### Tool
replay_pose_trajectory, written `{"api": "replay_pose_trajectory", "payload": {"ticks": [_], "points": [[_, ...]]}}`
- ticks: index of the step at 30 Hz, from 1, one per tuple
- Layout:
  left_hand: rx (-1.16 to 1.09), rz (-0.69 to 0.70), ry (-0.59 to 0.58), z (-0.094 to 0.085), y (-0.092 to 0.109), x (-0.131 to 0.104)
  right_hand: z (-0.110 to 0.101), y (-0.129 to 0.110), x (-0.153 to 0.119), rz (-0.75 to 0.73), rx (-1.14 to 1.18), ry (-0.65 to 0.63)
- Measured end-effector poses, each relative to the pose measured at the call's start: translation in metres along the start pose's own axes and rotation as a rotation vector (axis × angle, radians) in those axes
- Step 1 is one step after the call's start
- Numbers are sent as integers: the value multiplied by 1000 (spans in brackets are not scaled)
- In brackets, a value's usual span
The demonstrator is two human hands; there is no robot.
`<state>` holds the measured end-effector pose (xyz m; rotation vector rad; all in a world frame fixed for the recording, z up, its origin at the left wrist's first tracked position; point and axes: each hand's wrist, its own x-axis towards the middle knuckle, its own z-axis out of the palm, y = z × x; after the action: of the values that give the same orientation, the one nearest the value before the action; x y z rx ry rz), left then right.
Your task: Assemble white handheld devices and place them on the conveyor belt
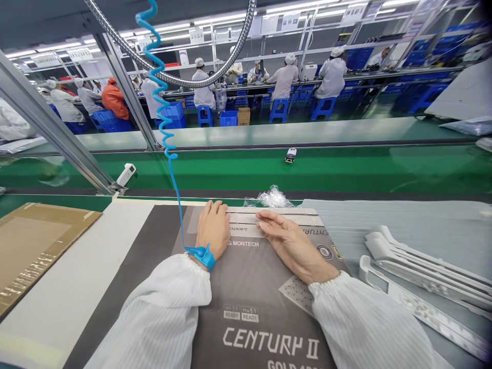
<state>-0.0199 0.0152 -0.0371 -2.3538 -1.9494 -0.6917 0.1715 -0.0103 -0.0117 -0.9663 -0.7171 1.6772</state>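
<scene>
A dark grey printed cardboard sheet (249, 287), marked MONTECH and CENTURY II, lies flat before me. Pale strips (242, 218) with dark lines run along its far edge. My left hand (213, 230) rests palm down on the left end of these strips, fingers stretched out, with a blue wrist strap (203, 256) and coiled cord (159, 92). Over the right part of the strips is my right hand (286, 243), its fingers extended and thumb beside them, with nothing visibly gripped. Whether its fingertips touch the strips I cannot tell.
Crumpled clear plastic (273, 196) lies beyond the sheet. Several white plastic parts (415, 271) rest at right, a brown cardboard piece (46, 246) at left. Past them runs a green conveyor belt (230, 171) carrying a small device (291, 155). A metal post (65, 123) slants at left; people work behind.
</scene>
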Motion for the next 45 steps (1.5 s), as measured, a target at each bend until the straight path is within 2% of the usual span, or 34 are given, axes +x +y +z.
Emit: {"api": "replay_pose_trajectory", "payload": {"ticks": [15,19,22,27,30,45], "points": [[13,-55,-44,-5,7,-2,-4,2,3,31,-83,25],[3,-32,-33,-5,6,-2,-4,3,3,12,-56,22],[-33,-22,10,-1,3,-2,-3,4,3,-4,-27,15],[-180,-44,204,-1,2,0,-4,6,5,-21,9,4],[-226,-40,258,-4,2,0,-5,6,4,-24,6,-11],[-277,-67,195,0,2,-1,-2,3,1,-19,-21,-22]]}}
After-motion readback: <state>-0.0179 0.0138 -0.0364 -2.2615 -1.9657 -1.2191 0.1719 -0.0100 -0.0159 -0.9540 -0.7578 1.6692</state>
